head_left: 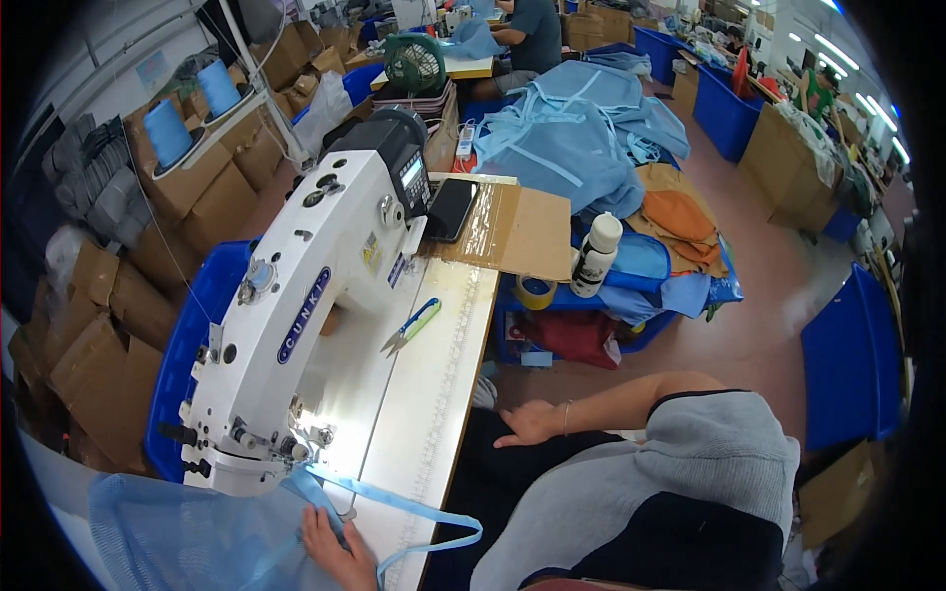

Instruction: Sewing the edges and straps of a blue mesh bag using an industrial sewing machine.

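Left grip point(337, 554) lies part-open on blue mesh point(187, 527), light and limp by its look, best pinned at the band point(315, 490) alongside, right grip point(529, 424) loose, empty!

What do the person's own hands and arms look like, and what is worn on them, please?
Both hands are bare, without gloves. The right arm wears a light grey sleeve with a dark edge, ending above the bare forearm, and a thin bracelet near the right hand. On the left hand, no sleeve shows.
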`<state>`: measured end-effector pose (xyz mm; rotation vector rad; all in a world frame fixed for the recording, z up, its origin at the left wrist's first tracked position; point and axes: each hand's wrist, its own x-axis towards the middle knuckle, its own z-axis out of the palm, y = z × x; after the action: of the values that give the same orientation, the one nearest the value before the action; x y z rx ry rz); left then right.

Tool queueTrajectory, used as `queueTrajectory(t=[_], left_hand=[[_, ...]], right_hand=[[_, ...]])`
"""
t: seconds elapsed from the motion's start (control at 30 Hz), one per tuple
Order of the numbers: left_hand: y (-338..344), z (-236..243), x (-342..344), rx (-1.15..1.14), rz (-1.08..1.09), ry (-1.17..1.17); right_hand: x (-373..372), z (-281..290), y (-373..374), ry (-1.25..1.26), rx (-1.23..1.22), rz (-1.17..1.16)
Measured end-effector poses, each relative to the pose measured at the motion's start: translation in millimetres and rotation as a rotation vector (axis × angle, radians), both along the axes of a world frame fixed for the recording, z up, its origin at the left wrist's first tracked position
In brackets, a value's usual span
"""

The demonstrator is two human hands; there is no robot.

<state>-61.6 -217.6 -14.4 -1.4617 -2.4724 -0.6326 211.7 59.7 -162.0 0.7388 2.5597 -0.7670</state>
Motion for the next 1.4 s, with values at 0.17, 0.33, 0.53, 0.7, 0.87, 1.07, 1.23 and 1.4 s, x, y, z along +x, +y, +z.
queueTrajectory(t=[0.17, 0.33, 0.53, 0.7, 0.87, 1.07, 1.23, 1.4], left_hand=[[0, -3, 0, -0.003, 0.01, 0.006], [0, -6, -3, -0.006, -0.007, 0.012], [-5, -5, -2, -0.086, 0.028, -0.054], [-6, -5, -2, -0.099, 0.032, -0.055], [-5, 0, -1, -0.122, 0.032, -0.063], [-4, 3, 2, -0.13, 0.04, -0.053], [-3, 3, 2, -0.136, 0.046, -0.073], [-4, 6, 3, -0.126, 0.048, -0.078]], right_hand=[[-3, 6, -1, 0.001, 0.001, 0.013], [-1, 0, -2, 0.044, 0.042, 0.024], [2, -6, -4, 0.169, 0.114, 0.022], [-5, 17, -4, -0.011, 0.023, 0.027], [-5, 15, -6, -0.001, 0.074, 0.043], [-5, 17, -7, -0.006, 0.079, 0.03], [-6, 17, -7, -0.028, 0.069, 0.019], [-9, 22, -8, -0.055, 0.066, 0.008]])
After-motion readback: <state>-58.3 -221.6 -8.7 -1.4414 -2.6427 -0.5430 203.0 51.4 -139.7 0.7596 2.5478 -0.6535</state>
